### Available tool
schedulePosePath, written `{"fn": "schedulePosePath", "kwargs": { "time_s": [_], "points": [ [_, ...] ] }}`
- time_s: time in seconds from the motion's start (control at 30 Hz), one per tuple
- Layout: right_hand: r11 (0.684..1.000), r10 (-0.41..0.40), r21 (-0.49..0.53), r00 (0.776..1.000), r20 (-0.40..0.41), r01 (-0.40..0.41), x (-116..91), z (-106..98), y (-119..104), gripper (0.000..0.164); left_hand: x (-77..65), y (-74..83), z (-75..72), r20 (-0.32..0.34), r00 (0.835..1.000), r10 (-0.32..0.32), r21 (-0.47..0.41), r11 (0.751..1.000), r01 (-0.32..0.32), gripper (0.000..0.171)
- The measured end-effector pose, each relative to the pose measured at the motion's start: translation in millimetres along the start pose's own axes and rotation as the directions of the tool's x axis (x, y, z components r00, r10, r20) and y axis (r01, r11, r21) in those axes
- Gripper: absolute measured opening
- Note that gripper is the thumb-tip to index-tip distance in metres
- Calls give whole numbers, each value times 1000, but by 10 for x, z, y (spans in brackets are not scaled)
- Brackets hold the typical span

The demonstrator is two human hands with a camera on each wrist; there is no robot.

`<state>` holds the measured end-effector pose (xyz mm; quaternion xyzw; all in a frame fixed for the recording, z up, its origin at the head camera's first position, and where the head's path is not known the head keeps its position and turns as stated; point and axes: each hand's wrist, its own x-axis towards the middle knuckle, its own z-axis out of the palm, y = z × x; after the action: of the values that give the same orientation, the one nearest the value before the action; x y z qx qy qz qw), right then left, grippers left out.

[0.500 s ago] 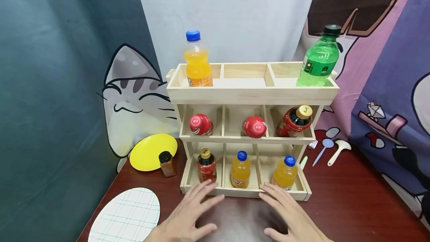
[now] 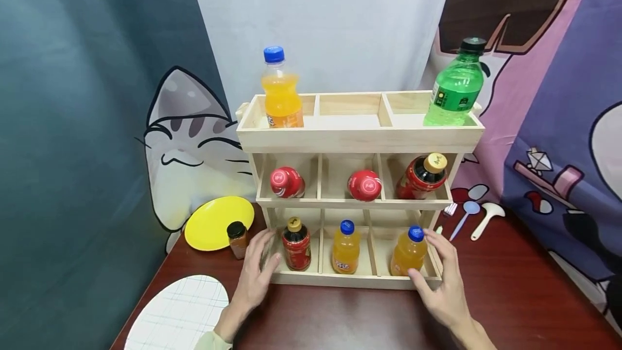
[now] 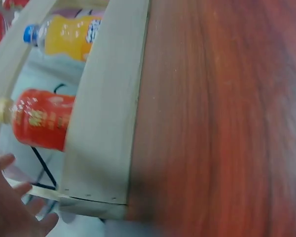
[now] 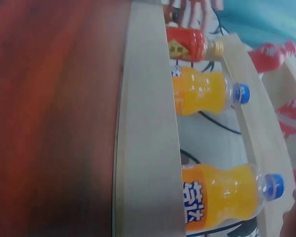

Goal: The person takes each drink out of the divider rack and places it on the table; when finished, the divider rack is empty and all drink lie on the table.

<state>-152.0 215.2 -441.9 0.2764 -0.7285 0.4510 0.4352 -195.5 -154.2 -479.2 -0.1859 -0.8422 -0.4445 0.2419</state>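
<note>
A three-tier wooden shelf (image 2: 359,140) stands on the table. My left hand (image 2: 254,273), fingers spread, is at the left end of its bottom tier, beside a red-labelled bottle with a gold cap (image 2: 296,247). At the right end is my right hand (image 2: 444,280), fingers apart, thumb and fingertips close to an orange soda bottle (image 2: 408,253) with a blue cap. A second orange soda bottle (image 2: 346,250) stands in the middle compartment. The left wrist view shows the left fingers (image 3: 22,188) near the tier's end; nothing is held there.
Two red-capped bottles (image 2: 288,182) and a gold-capped bottle (image 2: 421,176) occupy the middle tier. On top stand an orange soda bottle (image 2: 283,93) and a green bottle (image 2: 457,91). Left are a yellow plate (image 2: 214,220), a spice jar (image 2: 237,239) and a white plate (image 2: 180,312); right, utensils (image 2: 486,220).
My hands have moved apart from in front of the bottom tier, the left to its left end and the right to its right end. The bottles keep their places on the shelf.
</note>
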Motion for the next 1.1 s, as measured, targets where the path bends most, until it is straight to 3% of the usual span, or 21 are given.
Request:
{"fn": "schedulePosePath", "kwargs": {
  "time_s": [0.1,0.2,0.3,0.37,0.5,0.57,0.63,0.77,0.97,1.1],
  "points": [
    [975,221,-10,975,-28,-222,-32,76,134,67,2,-128,28,-47,989,-138,-16,990,137,44],
    [910,415,17,909,-43,-415,-50,156,219,71,1,-196,83,-72,972,-226,-96,971,218,41],
    [851,524,62,850,-50,-521,-54,222,293,68,20,-162,123,-92,955,-284,-191,946,263,39],
    [827,560,82,827,-49,-556,-51,263,344,66,28,-122,142,-116,937,-330,-264,919,291,37],
    [818,573,93,818,-54,-567,-28,317,413,66,3,-106,212,-156,878,-452,-406,840,360,33],
    [823,567,97,820,-71,-560,11,337,392,65,-29,-190,288,-158,843,-514,-427,805,411,32],
    [823,567,107,818,-93,-558,50,350,367,63,-56,-270,359,-147,823,-549,-421,788,450,32],
    [818,574,134,808,-132,-559,66,369,350,52,-88,-363,436,-133,823,-552,-352,803,481,32],
    [802,594,53,786,-170,-595,-6,381,360,36,-110,-385,420,-137,823,-551,-279,819,502,30],
    [808,587,64,793,-162,-585,-11,405,362,36,-115,-406,395,-137,821,-554,-278,817,505,30]
  ]
}}
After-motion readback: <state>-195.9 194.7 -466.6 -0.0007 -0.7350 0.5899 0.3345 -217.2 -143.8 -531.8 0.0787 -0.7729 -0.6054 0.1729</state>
